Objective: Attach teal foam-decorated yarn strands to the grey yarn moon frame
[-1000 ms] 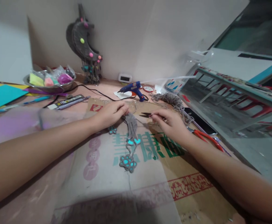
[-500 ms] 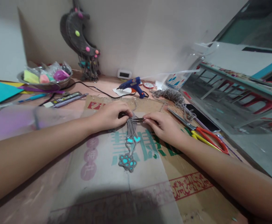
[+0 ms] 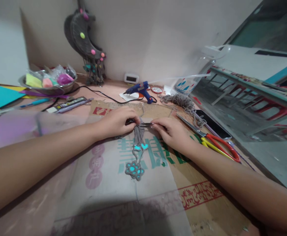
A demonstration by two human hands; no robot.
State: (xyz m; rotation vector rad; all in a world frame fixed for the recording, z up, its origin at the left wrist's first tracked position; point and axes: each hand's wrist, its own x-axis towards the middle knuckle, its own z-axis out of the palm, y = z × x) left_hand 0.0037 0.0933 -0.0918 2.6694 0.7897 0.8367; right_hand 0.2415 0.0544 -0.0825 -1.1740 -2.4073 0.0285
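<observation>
My left hand (image 3: 120,121) pinches the upper end of a bundle of grey yarn strands (image 3: 138,135) between thumb and fingertips. From the right, my right hand (image 3: 171,131) grips a pair of dark, thin tweezers (image 3: 147,125), whose tips reach the strands beside my left fingertips. Whether the tips are closed on a strand I cannot tell. Lower on the strands are two turquoise hearts (image 3: 144,147) edged in grey. Below them lies a grey yarn flower shape (image 3: 134,170) with turquoise fillings. A translucent sheet (image 3: 113,193) lies underneath.
Printed cardboard (image 3: 207,209) covers the table. Scissors (image 3: 219,147), a phone (image 3: 213,124) and a grey yarn heap (image 3: 182,103) lie right. Behind are a blue glue gun (image 3: 139,89) and a small clock (image 3: 131,78). A metal bowl (image 3: 51,90) and a decorated grey moon (image 3: 78,36) stand left.
</observation>
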